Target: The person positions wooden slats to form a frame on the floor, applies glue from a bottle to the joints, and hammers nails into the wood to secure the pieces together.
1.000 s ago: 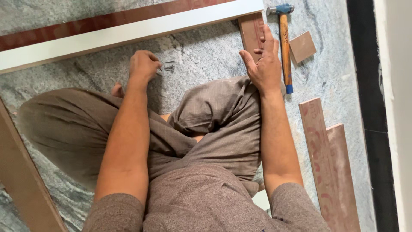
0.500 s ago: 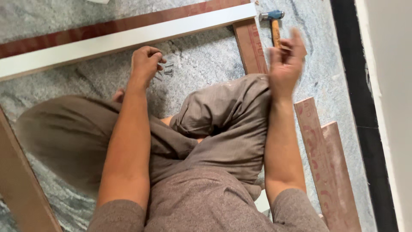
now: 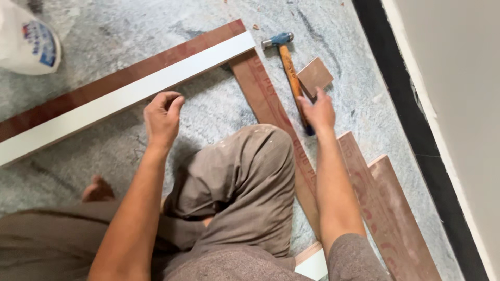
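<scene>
Reaching over the hammer (image 3: 291,73) handle, right hand (image 3: 317,112) loosely open, empty, fingertips near small square plywood piece (image 3: 314,76). Left hand (image 3: 162,119) half-curled beside white-edged board (image 3: 125,96); contents impossible to tell.

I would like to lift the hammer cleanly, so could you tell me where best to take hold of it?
Take the hammer by its wooden handle near the lower end, beside the right hand. It lies flat on the stone floor, head away from the person, so a grip from above, coming from the near end, suits best.

hammer (image 3: 289,73) | wooden handle, blue head | flat on floor, beside small square board (image 3: 314,76)
</scene>
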